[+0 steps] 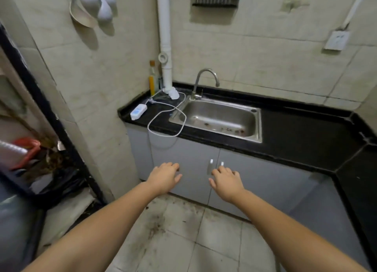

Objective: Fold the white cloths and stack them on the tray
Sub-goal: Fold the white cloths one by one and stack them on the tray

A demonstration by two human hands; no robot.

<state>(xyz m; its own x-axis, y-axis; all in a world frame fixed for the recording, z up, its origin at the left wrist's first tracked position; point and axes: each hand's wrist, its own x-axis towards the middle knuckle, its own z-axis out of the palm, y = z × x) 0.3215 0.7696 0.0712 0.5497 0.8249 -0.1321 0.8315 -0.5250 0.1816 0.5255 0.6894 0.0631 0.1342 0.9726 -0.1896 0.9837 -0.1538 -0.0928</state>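
No white cloths and no tray are seen anywhere in view, so the task is judged not yet begun, with all folding and stacking left, and no heading or long axis can be given for the cloths. The left hand (166,177) and right hand (226,183) are held out side by side, each grip relaxed and loosely spread, with nothing held. Beyond and above them lie the cabinet doors (193,163), the black worktop (302,141) and the sink (219,119).
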